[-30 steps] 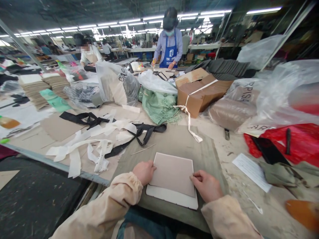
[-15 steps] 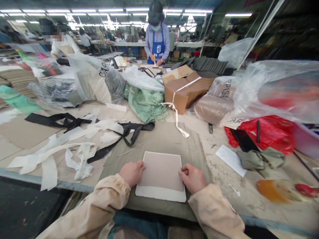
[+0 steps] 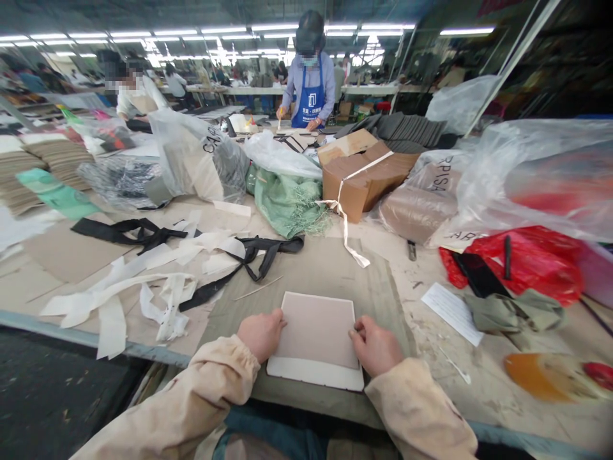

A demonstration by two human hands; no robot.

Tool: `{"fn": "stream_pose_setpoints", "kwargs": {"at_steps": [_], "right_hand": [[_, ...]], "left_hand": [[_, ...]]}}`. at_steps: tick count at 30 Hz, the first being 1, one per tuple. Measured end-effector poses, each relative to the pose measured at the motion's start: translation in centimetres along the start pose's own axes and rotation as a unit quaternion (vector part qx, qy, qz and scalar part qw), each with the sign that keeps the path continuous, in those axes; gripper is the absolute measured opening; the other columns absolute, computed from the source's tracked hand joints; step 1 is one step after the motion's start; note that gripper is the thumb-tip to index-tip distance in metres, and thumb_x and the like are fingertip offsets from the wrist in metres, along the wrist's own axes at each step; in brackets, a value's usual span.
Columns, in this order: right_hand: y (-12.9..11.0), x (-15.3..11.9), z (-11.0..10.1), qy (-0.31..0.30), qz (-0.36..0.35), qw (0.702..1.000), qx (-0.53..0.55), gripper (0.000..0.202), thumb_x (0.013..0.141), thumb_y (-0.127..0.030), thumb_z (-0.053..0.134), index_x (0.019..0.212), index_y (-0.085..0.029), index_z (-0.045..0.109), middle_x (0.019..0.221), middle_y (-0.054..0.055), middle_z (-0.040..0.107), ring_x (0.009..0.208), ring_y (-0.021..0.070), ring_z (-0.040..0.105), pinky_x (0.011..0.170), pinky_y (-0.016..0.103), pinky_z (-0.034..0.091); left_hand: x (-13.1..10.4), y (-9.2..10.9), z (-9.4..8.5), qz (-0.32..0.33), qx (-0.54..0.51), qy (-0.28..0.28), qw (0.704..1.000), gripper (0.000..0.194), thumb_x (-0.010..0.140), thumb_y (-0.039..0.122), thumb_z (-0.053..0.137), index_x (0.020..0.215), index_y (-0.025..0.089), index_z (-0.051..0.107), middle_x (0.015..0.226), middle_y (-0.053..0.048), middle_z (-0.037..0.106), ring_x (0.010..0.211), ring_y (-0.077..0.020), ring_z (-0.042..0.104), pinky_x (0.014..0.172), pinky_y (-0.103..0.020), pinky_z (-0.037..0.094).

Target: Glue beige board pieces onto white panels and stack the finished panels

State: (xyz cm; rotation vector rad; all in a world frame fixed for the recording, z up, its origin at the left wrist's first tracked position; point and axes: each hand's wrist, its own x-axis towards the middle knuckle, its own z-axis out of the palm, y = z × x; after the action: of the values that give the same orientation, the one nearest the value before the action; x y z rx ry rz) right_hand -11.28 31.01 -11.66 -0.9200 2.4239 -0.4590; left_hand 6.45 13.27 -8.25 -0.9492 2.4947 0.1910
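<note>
A flat beige panel lies over a slightly larger white-edged board, whose pale strip shows along the near side. My left hand is closed, thumb and fingers pinching the panel's left edge. At the right edge, my right hand is closed in a pinch on the same panel. Whether my fingertips also grip the board beneath, I cannot tell. Both pieces rest on an olive-grey cloth spread over the table's front edge.
White strips and black strips lie left. Behind are a green sack and a brown stack tied with white tape. A paper slip and phone lie right. Across the table stands a co-worker.
The whole view has shifted slightly, so everything sits a little further right. My hands keep their hold on the panel's edges. The co-worker's hand with a brush has moved left.
</note>
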Motion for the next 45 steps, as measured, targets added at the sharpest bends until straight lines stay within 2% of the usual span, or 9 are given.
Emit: {"fn": "stream_pose_setpoints", "kwargs": {"at_steps": [9, 19, 27, 31, 33, 35, 38, 42, 45], "right_hand": [[0.3, 0.2, 1.0, 0.016, 0.008, 1.000, -0.016, 0.007, 0.084, -0.024, 0.050, 0.086, -0.019, 0.054, 0.074, 0.004, 0.066, 0.072, 0.0190, 0.061, 0.057, 0.025, 0.033], [0.5, 0.1, 0.7, 0.026, -0.028, 0.999, -0.022, 0.003, 0.083, -0.021, 0.053, 0.080, -0.021, 0.054, 0.073, 0.001, 0.066, 0.071, 0.0167, 0.061, 0.058, 0.023, 0.036], [-1.0, -0.8, 0.1, 0.036, -0.029, 0.985, -0.167, 0.016, 0.087, -0.029, 0.047, 0.081, -0.022, 0.060, 0.075, 0.004, 0.067, 0.069, 0.0188, 0.062, 0.052, 0.026, 0.030], [-1.5, -1.5, 0.0, 0.048, -0.057, 0.970, -0.231, 0.022, 0.089, -0.027, 0.043, 0.082, -0.021, 0.063, 0.077, 0.006, 0.065, 0.067, 0.0198, 0.061, 0.049, 0.027, 0.028], [-1.4, -1.8, 0.2, 0.075, -0.081, 0.963, -0.245, 0.022, 0.089, -0.024, 0.044, 0.079, -0.020, 0.064, 0.078, 0.007, 0.063, 0.070, 0.0203, 0.060, 0.050, 0.027, 0.029], [-1.3, -1.9, 0.5, 0.110, -0.103, 0.954, -0.258, 0.020, 0.087, -0.023, 0.047, 0.075, -0.020, 0.063, 0.077, 0.007, 0.061, 0.075, 0.0207, 0.058, 0.052, 0.027, 0.032], [-0.8, -2.1, 0.7, 0.146, -0.125, 0.942, -0.275, 0.018, 0.084, -0.021, 0.052, 0.070, -0.020, 0.062, 0.075, 0.005, 0.059, 0.075, 0.0206, 0.056, 0.056, 0.028, 0.033], [-1.1, -2.2, 0.2, 0.167, -0.139, 0.935, -0.280, 0.015, 0.077, -0.011, 0.054, 0.068, -0.018, 0.063, 0.075, 0.007, 0.058, 0.076, 0.0218, 0.054, 0.058, 0.031, 0.036], [-3.4, -2.2, 0.3, 0.208, -0.159, 0.937, -0.233, 0.023, 0.078, -0.008, 0.049, 0.091, -0.016, 0.066, 0.093, 0.010, 0.061, 0.090, 0.0255, 0.053, 0.069, 0.035, 0.041]], "left_hand": [[0.0, 0.3, 0.3, -0.016, -0.003, 0.002, 1.000, 0.035, 0.091, 0.039, 0.027, 0.097, 0.016, 0.054, 0.082, -0.013, 0.068, 0.079, -0.0288, 0.065, 0.063, -0.035, 0.045], [-0.1, 0.3, 0.8, -0.036, -0.023, 0.016, 0.999, 0.039, 0.092, 0.041, 0.026, 0.098, 0.017, 0.055, 0.083, -0.014, 0.067, 0.081, -0.0280, 0.065, 0.066, -0.036, 0.046], [-0.3, 0.4, 1.3, -0.022, -0.021, 0.046, 0.998, 0.034, 0.092, 0.039, 0.029, 0.098, 0.017, 0.054, 0.080, -0.012, 0.067, 0.076, -0.0272, 0.065, 0.064, -0.036, 0.046], [-0.8, 0.5, 1.5, -0.009, -0.024, 0.092, 0.995, 0.032, 0.092, 0.033, 0.029, 0.107, 0.015, 0.052, 0.093, -0.013, 0.063, 0.086, -0.0259, 0.061, 0.071, -0.035, 0.045], [-0.8, 0.3, 1.7, 0.032, -0.013, 0.131, 0.991, 0.034, 0.092, 0.027, 0.031, 0.121, 0.017, 0.046, 0.106, -0.014, 0.059, 0.096, -0.0262, 0.057, 0.077, -0.037, 0.043], [-0.6, 0.1, 2.1, 0.114, 0.012, 0.177, 0.978, 0.040, 0.091, 0.021, 0.033, 0.129, 0.023, 0.041, 0.122, -0.013, 0.052, 0.109, -0.0277, 0.050, 0.085, -0.040, 0.041], [0.1, -0.2, 2.8, 0.230, 0.040, 0.213, 0.949, 0.040, 0.090, 0.018, 0.035, 0.129, 0.024, 0.045, 0.138, -0.008, 0.041, 0.125, -0.0304, 0.037, 0.098, -0.048, 0.032], [0.7, -0.2, 3.1, 0.270, 0.047, 0.201, 0.940, 0.041, 0.088, 0.015, 0.037, 0.129, 0.015, 0.045, 0.137, -0.010, 0.043, 0.126, -0.0320, 0.038, 0.101, -0.051, 0.033], [0.7, 0.0, 3.1, 0.267, 0.045, 0.193, 0.943, 0.045, 0.085, 0.010, 0.039, 0.130, 0.013, 0.045, 0.138, -0.011, 0.042, 0.126, -0.0328, 0.038, 0.097, -0.047, 0.039]]}}
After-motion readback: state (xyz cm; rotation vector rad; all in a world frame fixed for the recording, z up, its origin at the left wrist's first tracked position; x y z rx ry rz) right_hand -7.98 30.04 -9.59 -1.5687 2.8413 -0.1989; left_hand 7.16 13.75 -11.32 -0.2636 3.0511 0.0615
